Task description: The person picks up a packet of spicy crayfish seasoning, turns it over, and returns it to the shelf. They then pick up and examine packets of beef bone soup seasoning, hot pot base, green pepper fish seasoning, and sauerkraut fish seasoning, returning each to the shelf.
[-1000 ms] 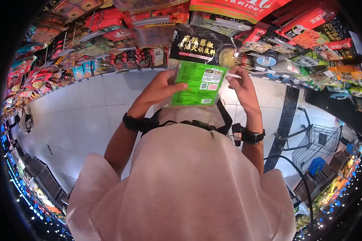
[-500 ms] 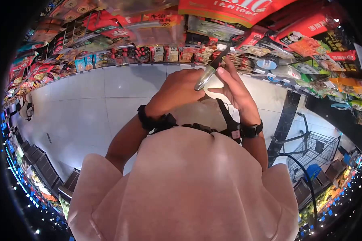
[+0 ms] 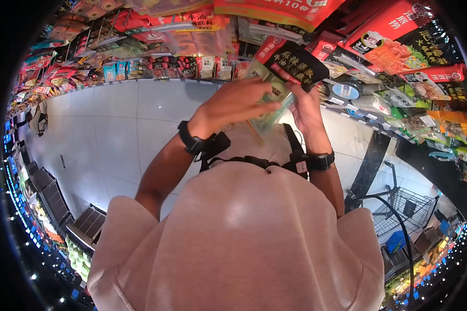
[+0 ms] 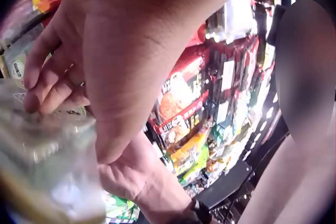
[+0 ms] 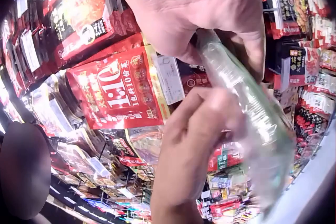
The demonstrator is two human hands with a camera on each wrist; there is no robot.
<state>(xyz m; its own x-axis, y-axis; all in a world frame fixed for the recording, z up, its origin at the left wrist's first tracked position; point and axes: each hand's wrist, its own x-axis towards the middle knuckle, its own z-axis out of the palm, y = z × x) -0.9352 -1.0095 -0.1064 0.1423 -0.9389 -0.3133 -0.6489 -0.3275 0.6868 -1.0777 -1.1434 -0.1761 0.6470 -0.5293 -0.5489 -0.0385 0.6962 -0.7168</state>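
Note:
A clear-and-green packet of hot pot soup base with a black top is tilted in front of the chest. My right hand grips it by its right edge, the thumb on its near face. My left hand, blurred by motion, is across the packet's left side with its fingers stretched out. In the left wrist view the fingers of my left hand are right at the shiny packet. The right wrist view has the packet edge-on under my right hand.
Shelves of hanging packets curve round in front, with a large red pouch near the hands. Another red packet hangs at the right. A wire shopping cart stands on the tiled floor to the right.
The packet showed its green printed back, then turned edge-on, and now shows its other face. My left hand has moved from its left edge to across its front; my right hand keeps its side.

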